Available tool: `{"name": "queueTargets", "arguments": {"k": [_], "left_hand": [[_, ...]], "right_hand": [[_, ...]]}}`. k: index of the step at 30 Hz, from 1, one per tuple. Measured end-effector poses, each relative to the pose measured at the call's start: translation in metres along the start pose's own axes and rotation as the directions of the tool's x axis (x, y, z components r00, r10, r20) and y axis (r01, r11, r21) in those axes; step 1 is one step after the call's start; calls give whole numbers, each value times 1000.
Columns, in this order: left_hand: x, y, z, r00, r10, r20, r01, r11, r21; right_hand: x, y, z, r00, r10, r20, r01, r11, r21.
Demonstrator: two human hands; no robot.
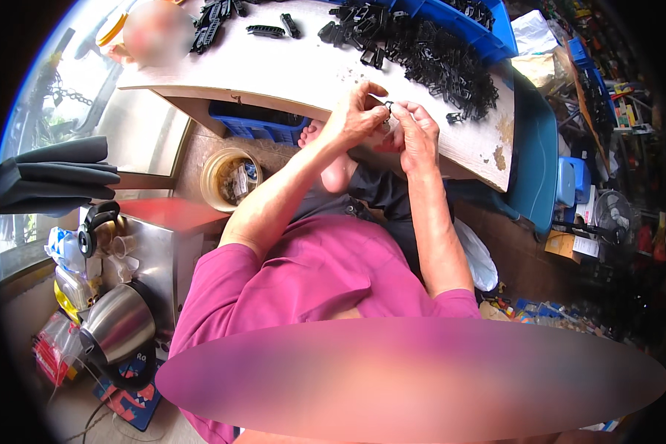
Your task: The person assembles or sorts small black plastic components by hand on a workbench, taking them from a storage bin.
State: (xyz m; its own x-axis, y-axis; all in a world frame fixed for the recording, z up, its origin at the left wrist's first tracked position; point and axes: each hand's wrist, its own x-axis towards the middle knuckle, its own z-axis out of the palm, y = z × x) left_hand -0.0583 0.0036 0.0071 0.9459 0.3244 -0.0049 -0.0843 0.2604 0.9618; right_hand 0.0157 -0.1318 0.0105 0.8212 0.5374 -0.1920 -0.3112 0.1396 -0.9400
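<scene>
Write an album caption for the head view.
Left hand and right hand pinch a small dark piece at a pale, worn table, near a jumbled heap of black parts and a blue plastic crate.

Left hand (360,118) and right hand (419,140): two
Small dark piece (390,106) held: one
Heaps of black parts (451,74): two, pieces uncountable
Single black parts (266,31) between the heaps: two
Blue crate (500,43) on the table (311,70): one
Blue basket (255,132) below: one
Round bucket (212,179): one
Steel kettle (122,325): one

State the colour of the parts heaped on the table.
The heaped parts are black, seen best in the head view.
</scene>
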Motion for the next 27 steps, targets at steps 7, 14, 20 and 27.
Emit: {"name": "queueTargets", "arguments": {"k": [7,14,20,27], "left_hand": [[-5,16,-17,980,-129,153,131,991,-4],[2,21,-49,989,92,119,-145,798,585],[68,49,-160,768,638,62,52,-158,986],[105,16,-235,883,457,108,20,-267,963]], "right_hand": [[-3,-6,-3,983,60,171,-50,997,-60],[-7,3,-5,965,65,254,-57,998,-40],[-7,1,-8,979,6,206,-21,998,67],[-8,-1,-4,992,12,129,-23,996,85]]}}
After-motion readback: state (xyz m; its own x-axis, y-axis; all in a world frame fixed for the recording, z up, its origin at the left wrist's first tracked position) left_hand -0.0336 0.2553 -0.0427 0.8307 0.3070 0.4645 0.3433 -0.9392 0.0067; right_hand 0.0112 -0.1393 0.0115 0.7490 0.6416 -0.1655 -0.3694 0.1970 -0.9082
